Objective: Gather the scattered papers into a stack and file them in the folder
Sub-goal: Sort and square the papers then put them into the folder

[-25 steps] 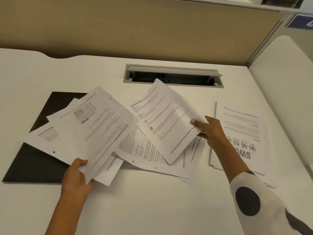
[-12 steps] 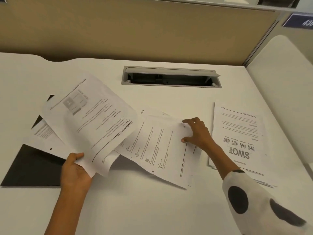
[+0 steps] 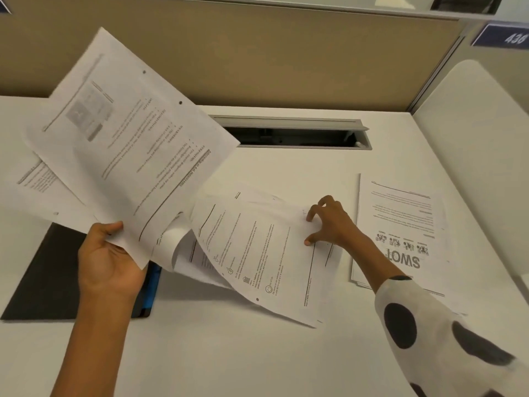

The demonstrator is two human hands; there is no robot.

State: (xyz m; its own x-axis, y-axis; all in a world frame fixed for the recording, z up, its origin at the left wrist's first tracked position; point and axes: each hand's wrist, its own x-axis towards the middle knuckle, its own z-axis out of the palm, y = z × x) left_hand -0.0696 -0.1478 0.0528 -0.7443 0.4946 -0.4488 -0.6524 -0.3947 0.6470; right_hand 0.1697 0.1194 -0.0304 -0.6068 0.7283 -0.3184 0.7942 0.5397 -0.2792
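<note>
My left hand (image 3: 110, 260) grips the near corner of a few printed sheets (image 3: 128, 133) and holds them lifted and fanned above the left of the desk. Under them lies the black folder (image 3: 48, 279), flat on the desk, with a blue edge showing by my wrist. My right hand (image 3: 329, 222) presses its spread fingertips on the right edge of a loose pile of sheets (image 3: 257, 253) in the middle; that pile's left end curls up. A separate neat stack with a SWOT page (image 3: 400, 230) on top lies to the right.
A grey cable slot (image 3: 292, 133) with its lid raised is set into the white desk (image 3: 229, 353) behind the papers. A beige partition (image 3: 286, 53) closes the back, and a white side panel (image 3: 472, 138) stands at the right.
My left hand has raised its sheets up and back off the desk, uncovering more of the folder. My right hand laid its sheet down on the middle pile and now presses it.
</note>
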